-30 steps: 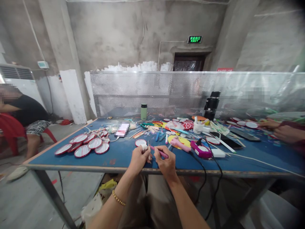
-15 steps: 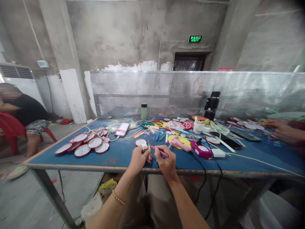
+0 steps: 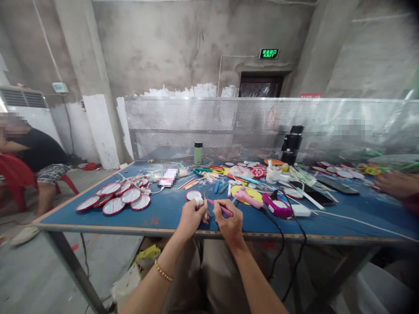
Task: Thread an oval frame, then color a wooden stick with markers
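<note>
Pink tool (image 3: pixel 227 211) — tilted, beside pale stick (image 3: pixel 206 209)

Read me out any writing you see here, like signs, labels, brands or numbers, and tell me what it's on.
"安全出口": green-lit exit sign, top line.
"EXIT": same sign, bottom line.
Too small, blurred or masked to read: the red sign behind the mesh panel, the red disc, the phone screen and the purple device.

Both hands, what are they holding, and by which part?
The right hand grips a pink pen-like tool around its shaft, near the tip. The left hand pinches a thin pale piece; exactly where is unclear.
</note>
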`<state>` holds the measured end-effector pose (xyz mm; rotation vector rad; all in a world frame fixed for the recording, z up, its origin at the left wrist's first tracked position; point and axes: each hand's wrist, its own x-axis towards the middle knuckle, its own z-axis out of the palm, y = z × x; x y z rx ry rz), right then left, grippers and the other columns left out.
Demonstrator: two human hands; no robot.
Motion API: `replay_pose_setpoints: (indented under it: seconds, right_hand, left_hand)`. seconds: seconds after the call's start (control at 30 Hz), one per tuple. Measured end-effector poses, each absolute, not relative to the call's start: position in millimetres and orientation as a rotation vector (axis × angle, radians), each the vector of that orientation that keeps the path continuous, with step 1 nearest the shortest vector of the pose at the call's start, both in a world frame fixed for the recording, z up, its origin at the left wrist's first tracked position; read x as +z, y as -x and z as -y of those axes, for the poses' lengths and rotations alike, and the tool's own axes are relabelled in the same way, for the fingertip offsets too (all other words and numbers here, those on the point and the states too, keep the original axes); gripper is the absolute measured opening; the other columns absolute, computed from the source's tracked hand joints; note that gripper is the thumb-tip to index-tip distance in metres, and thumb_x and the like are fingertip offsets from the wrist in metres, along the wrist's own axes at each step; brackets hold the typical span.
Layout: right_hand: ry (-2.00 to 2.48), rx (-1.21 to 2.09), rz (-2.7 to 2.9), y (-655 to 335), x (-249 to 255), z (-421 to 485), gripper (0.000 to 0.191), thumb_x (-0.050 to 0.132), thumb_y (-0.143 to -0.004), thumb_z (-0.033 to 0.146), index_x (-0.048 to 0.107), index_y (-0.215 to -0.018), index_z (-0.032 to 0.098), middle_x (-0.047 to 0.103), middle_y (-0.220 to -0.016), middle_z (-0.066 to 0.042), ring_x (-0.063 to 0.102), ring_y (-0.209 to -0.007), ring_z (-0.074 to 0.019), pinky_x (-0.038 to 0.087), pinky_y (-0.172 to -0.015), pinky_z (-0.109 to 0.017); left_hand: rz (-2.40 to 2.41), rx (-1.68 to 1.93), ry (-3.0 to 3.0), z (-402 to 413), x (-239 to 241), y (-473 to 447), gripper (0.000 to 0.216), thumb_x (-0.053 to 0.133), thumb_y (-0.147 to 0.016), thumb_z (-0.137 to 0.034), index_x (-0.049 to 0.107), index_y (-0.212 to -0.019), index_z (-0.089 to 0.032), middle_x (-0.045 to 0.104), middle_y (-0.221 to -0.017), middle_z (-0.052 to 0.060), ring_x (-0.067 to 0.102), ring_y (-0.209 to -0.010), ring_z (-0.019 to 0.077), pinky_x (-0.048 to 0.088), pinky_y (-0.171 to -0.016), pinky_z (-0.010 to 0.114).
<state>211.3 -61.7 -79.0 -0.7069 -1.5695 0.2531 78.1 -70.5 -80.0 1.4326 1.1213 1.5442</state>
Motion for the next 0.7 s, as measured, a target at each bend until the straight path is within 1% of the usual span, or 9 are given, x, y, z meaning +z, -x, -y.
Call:
replay_pose_setpoints:
  seconds: [0.17, 0.33, 0.7]
  right_hand:
    - [0.706, 0.250, 1.571, -210.9, -78.1, 61.6, 0.019, 0.057, -0.091, 0.030, 0.066, -0.079, 0.018, 0.064, -0.064, 0.002, 0.055, -0.049, -0.0094, 0.046, -0.050, -0.020]
    - [0.708, 0.255, 1.557, -211.0, -77.5, 62.3, 0.019, 0.057, -0.091, 0.030, 0.066, -0.079, 0.018, 0.062, -0.061, 0.002, 0.054, -0.047, -0.0094, 0.045, -0.048, -0.020]
    - [0.725, 0.243, 1.546, -211.3, -78.6, 61.4, 0.019, 0.057, -0.091, 0.031, 0.065, -0.079, 0.019, 0.066, -0.065, 0.000, 0.059, -0.051, -0.0108, 0.046, -0.049, -0.020]
  left_hand:
    - [-1.128, 1.541, -1.429, 69.3, -81.5, -77.8, 0.018, 0.062, -0.076, -0.034, 0.057, -0.070, -0.018, 0.064, -0.056, -0.001, 0.057, -0.044, 0.0127, 0.045, -0.045, 0.023]
    - [-1.133, 1.535, -1.428, 69.9, -80.4, -78.1, 0.018, 0.062, -0.076, -0.035, 0.058, -0.072, -0.018, 0.065, -0.057, -0.001, 0.056, -0.043, 0.0128, 0.045, -0.045, 0.023]
    - [-1.141, 1.539, -1.434, 71.8, -77.8, -78.4, 0.019, 0.063, -0.077, -0.035, 0.058, -0.070, -0.018, 0.065, -0.056, 0.000, 0.056, -0.041, 0.0121, 0.044, -0.046, 0.023]
